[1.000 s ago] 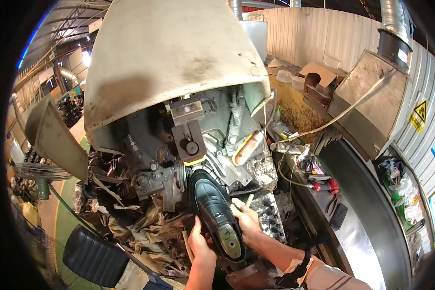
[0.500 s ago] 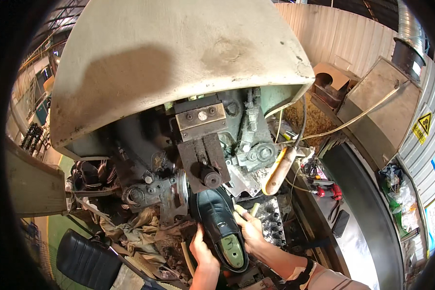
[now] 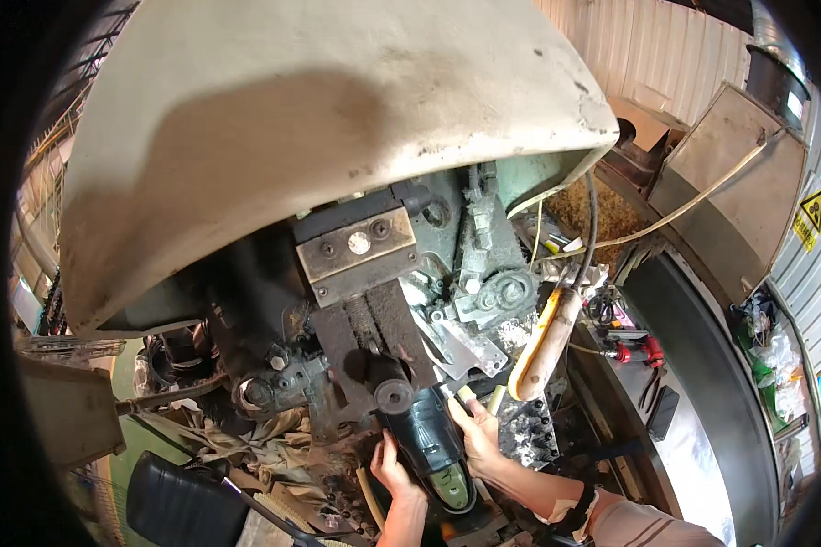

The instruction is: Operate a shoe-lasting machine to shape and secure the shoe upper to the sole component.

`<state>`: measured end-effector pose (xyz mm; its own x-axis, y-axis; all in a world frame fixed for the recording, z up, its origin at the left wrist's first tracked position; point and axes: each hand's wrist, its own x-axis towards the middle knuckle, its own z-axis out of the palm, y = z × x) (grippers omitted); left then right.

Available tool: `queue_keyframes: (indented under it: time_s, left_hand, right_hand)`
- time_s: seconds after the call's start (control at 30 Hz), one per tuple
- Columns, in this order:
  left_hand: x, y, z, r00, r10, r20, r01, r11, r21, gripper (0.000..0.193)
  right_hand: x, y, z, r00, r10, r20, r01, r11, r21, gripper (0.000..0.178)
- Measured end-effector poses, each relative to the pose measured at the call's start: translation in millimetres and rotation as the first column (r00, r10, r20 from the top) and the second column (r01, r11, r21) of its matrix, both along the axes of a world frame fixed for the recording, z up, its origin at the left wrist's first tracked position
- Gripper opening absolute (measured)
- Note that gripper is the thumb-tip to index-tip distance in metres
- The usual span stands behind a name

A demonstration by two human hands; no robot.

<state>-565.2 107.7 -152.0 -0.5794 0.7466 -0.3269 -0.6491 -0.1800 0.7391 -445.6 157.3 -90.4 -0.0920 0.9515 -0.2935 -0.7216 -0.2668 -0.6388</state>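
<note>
A glossy black shoe, its opening showing a green last, has its front end hidden by the machine. Left hand and right hand hold its sides, each grip part-closed.

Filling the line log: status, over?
Left hand, right hand: gripping black shoe from opposite sides. Front end partly hidden. Dark machine cylinder blocking view there.

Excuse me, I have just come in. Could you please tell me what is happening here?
A person has both bare hands on a black shoe, the left hand and the right hand on opposite sides of it. A green form shows inside its opening, nearest the person. The shoe's far end is under a dark machine, partly hidden, so I cannot tell whether they touch.
</note>
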Motion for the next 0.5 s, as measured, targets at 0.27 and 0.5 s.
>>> queue_keyframes:
  time_s: [0.27, 0.5]
  left_hand:
    - [6, 3, 30, 0.99, -0.032, 0.136, 0.03, 0.999, 0.017, 0.033]
    - [7, -4, 41, 0.982, -0.028, 0.189, 0.038, 0.998, -0.049, 0.036]
  right_hand:
    - [4, -3, 16, 0.997, 0.052, 0.064, -0.047, 0.996, -0.078, 0.035]
    - [11, -6, 9, 0.997, 0.053, 0.05, -0.049, 0.996, -0.081, 0.04]
